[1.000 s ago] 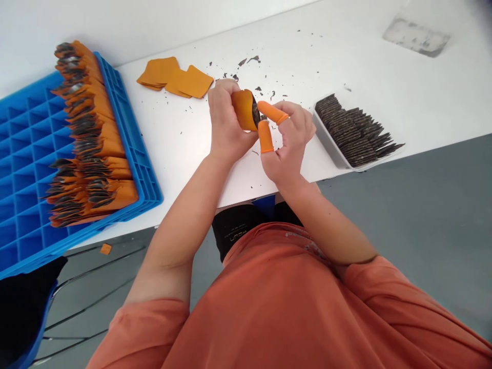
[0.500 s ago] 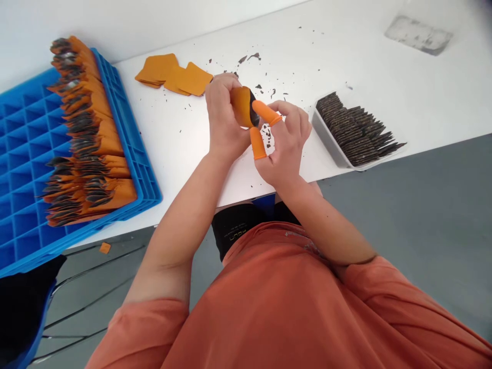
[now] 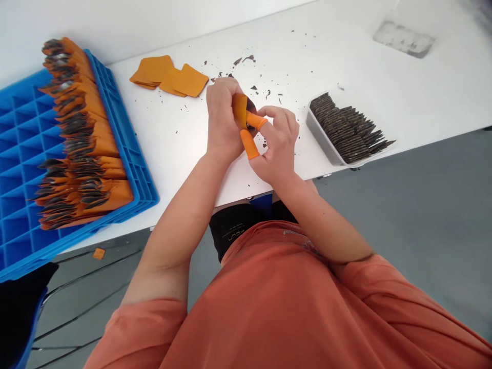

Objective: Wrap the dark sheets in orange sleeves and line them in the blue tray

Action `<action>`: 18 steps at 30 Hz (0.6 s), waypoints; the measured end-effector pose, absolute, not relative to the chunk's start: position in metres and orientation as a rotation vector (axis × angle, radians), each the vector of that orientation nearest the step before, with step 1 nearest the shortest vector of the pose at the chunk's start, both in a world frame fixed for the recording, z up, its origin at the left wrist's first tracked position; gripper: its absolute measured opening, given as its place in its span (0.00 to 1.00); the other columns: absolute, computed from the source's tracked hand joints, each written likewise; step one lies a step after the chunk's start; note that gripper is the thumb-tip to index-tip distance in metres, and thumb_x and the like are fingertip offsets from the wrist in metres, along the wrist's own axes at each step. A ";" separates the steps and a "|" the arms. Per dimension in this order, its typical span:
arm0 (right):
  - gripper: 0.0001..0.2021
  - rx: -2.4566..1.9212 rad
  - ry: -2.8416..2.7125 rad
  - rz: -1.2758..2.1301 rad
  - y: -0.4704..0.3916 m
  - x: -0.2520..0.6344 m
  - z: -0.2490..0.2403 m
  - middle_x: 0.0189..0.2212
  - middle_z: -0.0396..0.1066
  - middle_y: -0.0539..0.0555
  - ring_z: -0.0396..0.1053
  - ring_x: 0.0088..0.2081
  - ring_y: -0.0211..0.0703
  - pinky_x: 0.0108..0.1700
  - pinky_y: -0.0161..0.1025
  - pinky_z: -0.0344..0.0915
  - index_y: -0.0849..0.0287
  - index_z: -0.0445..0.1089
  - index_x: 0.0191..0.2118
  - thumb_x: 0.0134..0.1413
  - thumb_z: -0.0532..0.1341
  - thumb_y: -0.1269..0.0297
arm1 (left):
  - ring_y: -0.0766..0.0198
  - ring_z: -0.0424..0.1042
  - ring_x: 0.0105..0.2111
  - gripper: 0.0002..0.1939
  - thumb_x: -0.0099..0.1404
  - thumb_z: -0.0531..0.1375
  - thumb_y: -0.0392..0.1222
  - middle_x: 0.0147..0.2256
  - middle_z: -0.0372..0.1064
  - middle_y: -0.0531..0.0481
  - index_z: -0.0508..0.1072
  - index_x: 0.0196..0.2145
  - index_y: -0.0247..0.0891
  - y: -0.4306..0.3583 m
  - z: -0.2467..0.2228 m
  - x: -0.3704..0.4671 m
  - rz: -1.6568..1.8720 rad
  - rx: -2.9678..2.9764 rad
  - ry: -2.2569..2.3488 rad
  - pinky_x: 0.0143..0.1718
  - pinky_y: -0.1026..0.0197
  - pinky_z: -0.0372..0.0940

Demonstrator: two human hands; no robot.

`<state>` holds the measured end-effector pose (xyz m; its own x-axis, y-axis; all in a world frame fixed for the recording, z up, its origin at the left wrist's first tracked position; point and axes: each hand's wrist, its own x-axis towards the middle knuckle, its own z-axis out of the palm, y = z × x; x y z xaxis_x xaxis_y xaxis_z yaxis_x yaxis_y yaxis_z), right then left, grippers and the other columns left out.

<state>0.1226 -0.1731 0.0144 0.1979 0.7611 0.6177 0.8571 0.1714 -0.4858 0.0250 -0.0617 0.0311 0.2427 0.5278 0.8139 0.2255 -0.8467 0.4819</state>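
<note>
Left of the tub (image 3: pixel 322 137), the left hand (image 3: pixel 223 119) is curled tightly round a pouch (image 3: pixel 239 109), its mouth (image 3: pixel 251 106) facing the tub. Between pouch and tub, the right hand (image 3: pixel 279 144) is bent, its capped forefinger (image 3: pixel 257 121) at the mouth, thumb (image 3: pixel 250 145) just below; whether these pinch anything, I cannot tell. The step seems to be working the mouth by finger; the next move probably calls for a steady left grip and light fingertip.

orange pouch (image 3: pixel 239 108) partly hidden, blue crate (image 3: pixel 125 133) cut off at left
</note>
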 end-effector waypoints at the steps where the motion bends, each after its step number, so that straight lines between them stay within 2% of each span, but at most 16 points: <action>1: 0.19 -1.589 -1.566 -0.131 -0.172 0.123 0.014 0.60 0.69 0.63 0.64 0.69 0.66 0.66 0.72 0.67 0.49 0.73 0.60 0.79 0.50 0.50 | 0.49 0.67 0.40 0.23 0.70 0.67 0.60 0.37 0.65 0.46 0.59 0.39 0.47 -0.062 0.032 0.024 1.604 2.257 0.715 0.42 0.42 0.65; 5: 0.18 -1.568 -1.556 -0.065 -0.171 0.124 0.014 0.60 0.68 0.64 0.64 0.69 0.67 0.66 0.73 0.67 0.50 0.74 0.59 0.78 0.52 0.51 | 0.49 0.68 0.41 0.23 0.70 0.68 0.61 0.38 0.66 0.46 0.60 0.37 0.47 -0.058 0.030 0.018 1.494 2.242 0.734 0.43 0.41 0.67; 9: 0.17 -1.532 -1.515 -0.070 -0.171 0.124 0.013 0.60 0.69 0.64 0.65 0.69 0.67 0.68 0.76 0.66 0.49 0.74 0.61 0.78 0.54 0.53 | 0.47 0.66 0.42 0.24 0.68 0.69 0.64 0.40 0.64 0.45 0.62 0.40 0.49 -0.050 0.023 0.016 1.521 2.201 0.598 0.44 0.41 0.64; 14: 0.22 -1.455 -1.412 -0.056 -0.172 0.124 0.010 0.60 0.70 0.64 0.66 0.70 0.66 0.71 0.76 0.65 0.49 0.68 0.66 0.76 0.58 0.46 | 0.49 0.64 0.41 0.30 0.64 0.70 0.71 0.43 0.62 0.45 0.61 0.45 0.51 -0.044 0.018 0.014 1.450 2.193 0.515 0.43 0.45 0.61; 18: 0.24 -1.424 -1.404 -0.041 -0.169 0.124 0.008 0.60 0.72 0.64 0.69 0.68 0.64 0.72 0.73 0.66 0.51 0.68 0.64 0.73 0.61 0.42 | 0.51 0.64 0.40 0.31 0.66 0.70 0.71 0.43 0.61 0.46 0.60 0.47 0.51 -0.041 0.017 0.015 1.516 2.167 0.495 0.41 0.47 0.63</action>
